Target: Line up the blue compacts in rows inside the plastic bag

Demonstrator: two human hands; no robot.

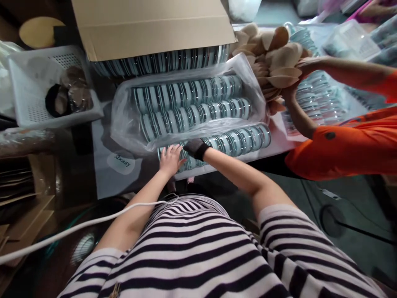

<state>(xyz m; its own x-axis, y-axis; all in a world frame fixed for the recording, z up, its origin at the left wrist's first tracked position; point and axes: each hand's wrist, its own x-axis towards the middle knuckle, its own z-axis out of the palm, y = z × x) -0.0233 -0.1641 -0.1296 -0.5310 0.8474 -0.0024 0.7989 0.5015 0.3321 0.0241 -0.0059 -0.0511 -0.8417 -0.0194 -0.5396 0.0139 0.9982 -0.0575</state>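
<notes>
Fingers [169, 150] of the bare left hand [169, 162] are lying spread apart on the left end of a row of stacked clear pieces [237, 142], which is running along the near edge of the desk [104, 174]. Just beside it, the gloved right hand [195, 149] is touching the same row; whether its fingers are clamping anything, I cannot tell. Two more rows [189, 94] are lying in a plastic bag [124, 120], farther from that edge. Off to the right, a co-worker's hands [305, 66] are holding a bundle of beige cups [283, 58].
</notes>
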